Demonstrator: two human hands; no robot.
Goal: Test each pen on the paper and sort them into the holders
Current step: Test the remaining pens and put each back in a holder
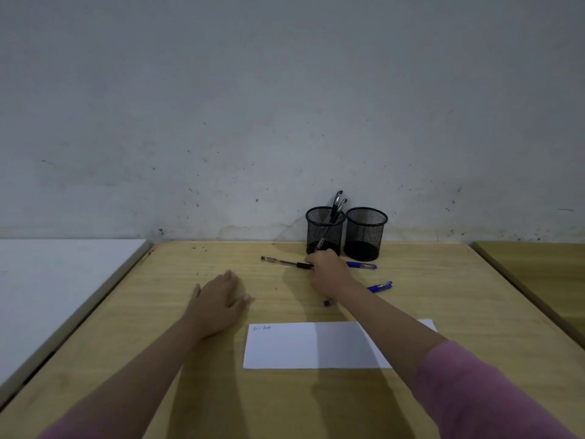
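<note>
Pink sleeves at the near edge of the table (133, 359), both forearms reaching away over pale wood grain. White paper (300, 346) flat near the near edge, right of centre, a few small ink marks at its far left corner, right forearm crossing its right end. Thin and light, likely to slide or curl under a pen tip unless pinned. Left hand (218, 296) flat on bare wood to the far left of the sheet, palm down, fingers spread, holding nothing. Beyond the sheet, a small blue cap or pen end (327, 303) just beside the right wrist, then a blue pen (380, 287) lying right of the arm, another blue pen (361, 265) farther back, part hidden behind the hand. Right hand (326, 272) curled down over the grip end of a black-and-clear pen (285, 263) lying flat toward the far edge, fingers seemingly closing on it; a firm pinch not confirmable from here. Slim, stiff, light, smooth plastic, apt to roll; best taken at the dark rubbery grip section, thumb against two fingers, not at the slick clear barrel. At the far edge against the wall, two black mesh holders side by side: left holder (324, 231) with two dark pens leaning inside, right holder (365, 232) apparently empty. Light wire cups, easily tipped by a careless drop.
</note>
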